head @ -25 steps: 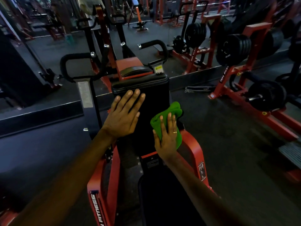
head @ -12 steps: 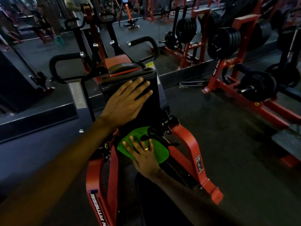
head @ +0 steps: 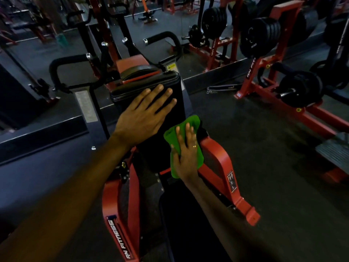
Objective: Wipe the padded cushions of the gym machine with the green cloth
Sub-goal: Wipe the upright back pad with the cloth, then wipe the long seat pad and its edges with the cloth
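Note:
A black padded chest cushion (head: 177,86) stands upright on a red-framed gym machine (head: 220,154). My left hand (head: 143,118) lies flat and spread on the cushion's face, fingers near its top edge. My right hand (head: 186,154) presses the green cloth (head: 190,122) flat against the lower right side of the cushion, fingers extended over the cloth. Part of the cloth is hidden under that hand. A black seat pad (head: 185,224) sits below, between my forearms.
Black curved handles (head: 166,37) rise behind the cushion. A red rack with stacked black weight plates (head: 262,36) stands at the right, and a loaded red frame (head: 300,87) sits on the dark rubber floor. A mirror wall with more machines fills the back.
My right hand has slid the green cloth from the cushion's base up its lower right side. My left hand stays flat on the cushion.

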A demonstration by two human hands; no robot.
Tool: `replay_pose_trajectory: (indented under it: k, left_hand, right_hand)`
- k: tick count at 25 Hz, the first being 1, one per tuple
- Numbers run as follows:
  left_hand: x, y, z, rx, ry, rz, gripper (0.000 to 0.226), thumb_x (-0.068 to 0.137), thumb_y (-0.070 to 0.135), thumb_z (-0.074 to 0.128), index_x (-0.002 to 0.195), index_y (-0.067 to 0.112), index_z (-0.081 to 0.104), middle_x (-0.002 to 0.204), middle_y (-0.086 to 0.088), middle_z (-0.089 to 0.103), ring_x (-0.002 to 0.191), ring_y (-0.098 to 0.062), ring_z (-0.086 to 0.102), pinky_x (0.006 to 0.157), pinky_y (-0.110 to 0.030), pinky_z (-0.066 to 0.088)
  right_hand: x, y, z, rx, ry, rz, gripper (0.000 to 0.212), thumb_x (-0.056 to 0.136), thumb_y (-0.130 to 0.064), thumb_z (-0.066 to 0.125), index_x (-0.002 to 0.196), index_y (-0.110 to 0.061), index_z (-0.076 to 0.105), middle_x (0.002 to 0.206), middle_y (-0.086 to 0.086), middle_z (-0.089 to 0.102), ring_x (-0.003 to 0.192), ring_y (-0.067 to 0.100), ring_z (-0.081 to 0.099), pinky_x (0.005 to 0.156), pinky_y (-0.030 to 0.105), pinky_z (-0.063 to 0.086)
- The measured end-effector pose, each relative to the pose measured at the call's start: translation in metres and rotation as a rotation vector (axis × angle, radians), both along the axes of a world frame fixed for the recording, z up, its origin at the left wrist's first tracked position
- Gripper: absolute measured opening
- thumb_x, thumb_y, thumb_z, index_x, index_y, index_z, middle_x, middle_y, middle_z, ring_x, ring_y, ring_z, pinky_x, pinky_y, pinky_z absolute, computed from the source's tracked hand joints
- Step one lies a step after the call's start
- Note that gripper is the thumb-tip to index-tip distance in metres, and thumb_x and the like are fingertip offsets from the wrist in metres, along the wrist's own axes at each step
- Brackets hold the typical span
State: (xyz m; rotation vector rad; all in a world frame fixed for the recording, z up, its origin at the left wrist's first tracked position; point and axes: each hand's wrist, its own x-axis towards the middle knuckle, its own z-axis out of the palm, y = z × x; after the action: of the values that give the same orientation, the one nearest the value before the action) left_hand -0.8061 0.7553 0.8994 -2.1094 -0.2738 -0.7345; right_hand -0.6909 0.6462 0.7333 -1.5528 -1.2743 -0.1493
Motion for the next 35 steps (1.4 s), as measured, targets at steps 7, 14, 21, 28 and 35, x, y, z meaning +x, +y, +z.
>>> replay_pose_trajectory:
  k: [7, 14, 21, 28, 35]
  left_hand:
    - [0.003, -0.001, -0.002, 0.013, -0.036, 0.002, 0.048, 0.105, 0.033, 0.047, 0.151, 0.019, 0.046, 0.158, -0.007, 0.041, 0.146, -0.028, 0.039, 0.123, -0.039, 0.015]
    - [0.004, -0.004, 0.001, 0.016, -0.025, 0.011, 0.047, 0.105, 0.036, 0.047, 0.149, 0.018, 0.048, 0.156, -0.008, 0.044, 0.145, -0.029, 0.039, 0.12, -0.041, 0.024]
    - [0.032, -0.024, -0.002, -0.272, -0.074, -0.078, 0.038, 0.094, 0.022, 0.05, 0.127, 0.01, 0.065, 0.136, -0.015, 0.059, 0.132, -0.036, 0.046, 0.109, -0.044, 0.03]
    - [0.162, -0.094, -0.042, -0.748, 0.13, -0.331, 0.034, 0.094, 0.027, 0.038, 0.104, 0.01, 0.067, 0.091, -0.01, 0.065, 0.087, -0.031, 0.061, 0.077, -0.043, 0.046]
    - [0.293, -0.148, -0.016, -1.232, 0.031, -0.401, 0.03, 0.099, 0.033, 0.047, 0.085, 0.012, 0.062, 0.078, -0.017, 0.068, 0.073, -0.039, 0.064, 0.062, -0.044, 0.05]
  right_hand:
    - [0.001, -0.014, -0.015, -0.022, 0.16, 0.012, 0.058, 0.107, -0.047, 0.03, 0.161, -0.039, 0.008, 0.169, -0.004, 0.003, 0.156, 0.027, 0.018, 0.11, 0.057, 0.041]
    - [0.023, -0.002, 0.026, -0.055, 0.276, 0.1, 0.058, 0.108, -0.036, 0.035, 0.161, -0.021, 0.017, 0.169, 0.0, 0.018, 0.151, -0.005, 0.015, 0.11, 0.003, 0.021]
    - [0.06, -0.028, 0.027, -0.132, 0.537, 0.028, 0.044, 0.108, -0.034, 0.042, 0.149, -0.018, 0.046, 0.13, 0.002, 0.065, 0.11, 0.007, 0.065, 0.088, 0.022, 0.05]
    - [0.164, -0.108, 0.019, -0.374, 0.507, -0.255, 0.033, 0.108, -0.034, 0.044, 0.134, -0.016, 0.053, 0.118, 0.015, 0.07, 0.104, 0.038, 0.067, 0.071, 0.032, 0.042]
    - [0.273, -0.241, 0.076, -0.278, 0.516, -0.516, 0.037, 0.108, -0.039, 0.041, 0.137, -0.019, 0.05, 0.117, 0.006, 0.067, 0.105, 0.029, 0.067, 0.079, 0.033, 0.048]
